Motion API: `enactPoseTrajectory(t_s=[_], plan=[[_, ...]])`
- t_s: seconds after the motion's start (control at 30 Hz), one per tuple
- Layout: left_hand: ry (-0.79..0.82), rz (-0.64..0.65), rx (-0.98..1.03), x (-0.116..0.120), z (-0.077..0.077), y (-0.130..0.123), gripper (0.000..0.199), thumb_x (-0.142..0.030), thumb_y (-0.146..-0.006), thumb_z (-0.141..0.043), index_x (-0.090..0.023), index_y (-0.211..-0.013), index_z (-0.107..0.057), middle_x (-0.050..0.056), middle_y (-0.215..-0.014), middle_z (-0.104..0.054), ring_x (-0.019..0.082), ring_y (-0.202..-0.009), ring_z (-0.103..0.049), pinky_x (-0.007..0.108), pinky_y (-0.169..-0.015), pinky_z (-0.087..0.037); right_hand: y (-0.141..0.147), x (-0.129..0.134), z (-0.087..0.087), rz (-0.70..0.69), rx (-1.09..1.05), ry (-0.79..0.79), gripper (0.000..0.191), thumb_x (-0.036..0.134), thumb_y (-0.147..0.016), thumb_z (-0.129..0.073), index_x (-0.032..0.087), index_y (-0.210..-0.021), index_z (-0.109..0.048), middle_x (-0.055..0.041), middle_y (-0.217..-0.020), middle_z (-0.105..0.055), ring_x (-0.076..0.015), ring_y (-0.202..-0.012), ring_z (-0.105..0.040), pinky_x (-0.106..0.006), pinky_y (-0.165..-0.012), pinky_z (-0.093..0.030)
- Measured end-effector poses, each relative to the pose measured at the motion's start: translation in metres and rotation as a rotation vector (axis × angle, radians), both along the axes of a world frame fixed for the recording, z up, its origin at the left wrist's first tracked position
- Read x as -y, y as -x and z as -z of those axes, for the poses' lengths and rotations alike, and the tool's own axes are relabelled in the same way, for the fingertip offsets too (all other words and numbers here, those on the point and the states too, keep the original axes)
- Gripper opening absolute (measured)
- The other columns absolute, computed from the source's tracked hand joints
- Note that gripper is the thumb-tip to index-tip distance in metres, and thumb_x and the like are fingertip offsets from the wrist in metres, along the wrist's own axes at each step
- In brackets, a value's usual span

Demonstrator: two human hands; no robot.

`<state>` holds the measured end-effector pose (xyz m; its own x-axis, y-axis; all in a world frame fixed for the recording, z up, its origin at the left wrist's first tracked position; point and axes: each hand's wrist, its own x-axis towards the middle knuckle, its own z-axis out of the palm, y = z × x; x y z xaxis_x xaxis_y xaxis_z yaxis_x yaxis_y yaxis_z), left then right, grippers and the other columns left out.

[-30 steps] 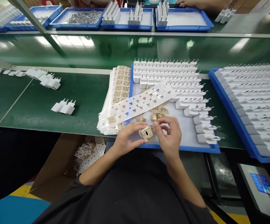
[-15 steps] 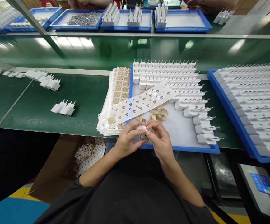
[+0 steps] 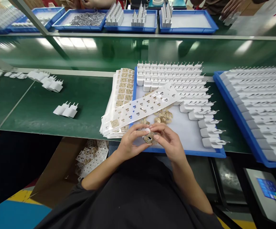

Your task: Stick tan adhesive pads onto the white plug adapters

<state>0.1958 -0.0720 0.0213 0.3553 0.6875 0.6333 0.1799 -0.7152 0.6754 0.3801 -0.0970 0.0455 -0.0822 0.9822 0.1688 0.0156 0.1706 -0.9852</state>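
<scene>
Below mid-frame, I see the left hand (image 3: 129, 143) gripping a charger (image 3: 148, 137). The right hand (image 3: 172, 143), fingers bent, touches it; whether it grasps, I can't tell.

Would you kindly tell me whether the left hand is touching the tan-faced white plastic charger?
Touching: the head view shows the left hand holding the charger between thumb and fingers.

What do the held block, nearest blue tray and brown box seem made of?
Block: probably smooth white plastic, from its even colour; its tan end face could be paper or film.
Tray: likely plastic, with a smooth, evenly blue rim.
Box: apparently cardboard, with matte brown, flat walls.
</scene>
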Motion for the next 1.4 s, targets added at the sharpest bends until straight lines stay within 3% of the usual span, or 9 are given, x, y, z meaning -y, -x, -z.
enactPoseTrajectory(t_s=[0.2,0.3,0.43,0.53,0.67,0.93,1.13,1.23,1.4], plan=[[0.110,0.010,-0.031,0.003,-0.002,0.001,0.044,-0.028,-0.085,-0.079,-0.023,-0.124,-0.059,0.012,-0.121,-0.071,0.025,-0.113,-0.071,0.040,-0.095,-0.059,-0.005,-0.003,-0.007,0.132,0.453,-0.400,0.014,0.019,-0.090,-0.066,0.030,-0.094,-0.072,-0.0046,-0.098,-0.075,-0.0246,-0.095,-0.069,-0.046,-0.089,-0.056],[0.217,0.005,-0.053,0.003,-0.003,0.002,0.043,-0.029,-0.087,-0.076,-0.023,-0.125,-0.057,0.012,-0.121,-0.073,0.025,-0.110,-0.072,0.039,-0.094,-0.060,-0.008,0.003,-0.007,0.070,0.449,-0.514,0.017,0.016,-0.088,-0.067,0.031,-0.095,-0.072,-0.0032,-0.094,-0.076,-0.0241,-0.088,-0.070,-0.045,-0.081,-0.057],[0.256,-0.040,0.000,0.004,-0.004,0.000,0.041,-0.028,-0.085,-0.077,-0.022,-0.121,-0.058,0.012,-0.120,-0.074,0.026,-0.110,-0.071,0.039,-0.088,-0.060,-0.021,0.008,-0.008,0.098,0.237,-0.472,0.017,0.018,-0.091,-0.065,0.031,-0.101,-0.069,-0.0013,-0.084,-0.073,-0.0225,-0.081,-0.070,-0.041,-0.074,-0.058],[0.258,-0.107,0.062,0.005,-0.006,0.003,0.040,-0.025,-0.083,-0.077,-0.023,-0.117,-0.056,0.012,-0.119,-0.074,0.025,-0.109,-0.071,0.039,-0.089,-0.059,-0.035,0.000,-0.004,0.314,0.504,-0.360,0.017,0.021,-0.093,-0.066,0.029,-0.107,-0.071,-0.0041,-0.094,-0.075,-0.0223,-0.085,-0.070,-0.040,-0.080,-0.057],[0.257,-0.382,0.103,-0.010,-0.005,0.041,0.044,-0.020,-0.082,-0.072,-0.022,-0.122,-0.053,0.012,-0.123,-0.069,0.023,-0.111,-0.069,0.038,-0.094,-0.058,-0.048,-0.016,0.011,0.380,0.830,-0.362,0.022,0.033,-0.097,-0.061,0.025,-0.114,-0.073,-0.0094,-0.114,-0.074,-0.0286,-0.108,-0.069,-0.046,-0.096,-0.054],[0.219,-1.124,-0.245,-0.048,0.018,0.182,0.043,-0.021,-0.080,-0.068,-0.017,-0.120,-0.056,0.011,-0.118,-0.063,0.026,-0.113,-0.062,0.043,-0.102,-0.050,-0.047,-0.018,0.020,0.342,0.806,-0.373,0.019,0.038,-0.098,-0.059,0.028,-0.107,-0.072,-0.0051,-0.110,-0.075,-0.0236,-0.089,-0.073,-0.039,-0.085,-0.056],[0.248,-1.361,-0.480,-0.047,0.022,0.202,0.037,-0.026,-0.081,-0.070,-0.019,-0.116,-0.062,0.014,-0.124,-0.063,0.038,-0.127,-0.045,0.059,-0.107,-0.036,-0.049,-0.019,0.020,0.325,0.830,-0.351,0.018,0.036,-0.099,-0.058,0.027,-0.106,-0.072,-0.0039,-0.107,-0.075,-0.0213,-0.086,-0.072,-0.036,-0.082,-0.055],[0.226,-1.268,-0.438,-0.044,0.016,0.184,0.026,-0.034,-0.087,-0.068,-0.020,-0.108,-0.068,0.014,-0.122,-0.064,0.035,-0.121,-0.048,0.054,-0.105,-0.040,-0.049,-0.018,0.019,0.304,0.832,-0.350,0.017,0.036,-0.098,-0.058,0.027,-0.106,-0.071,-0.0036,-0.104,-0.076,-0.0217,-0.085,-0.073,-0.036,-0.082,-0.056],[0.493,-0.754,-0.424,-0.036,0.008,0.150,0.031,-0.052,-0.089,-0.066,-0.023,-0.091,-0.076,0.008,-0.095,-0.071,0.029,-0.101,-0.055,0.043,-0.091,-0.047,-0.048,-0.017,0.019,0.306,0.842,-0.363,0.016,0.032,-0.098,-0.058,0.027,-0.106,-0.071,-0.0040,-0.103,-0.076,-0.0219,-0.088,-0.073,-0.035,-0.082,-0.056]])
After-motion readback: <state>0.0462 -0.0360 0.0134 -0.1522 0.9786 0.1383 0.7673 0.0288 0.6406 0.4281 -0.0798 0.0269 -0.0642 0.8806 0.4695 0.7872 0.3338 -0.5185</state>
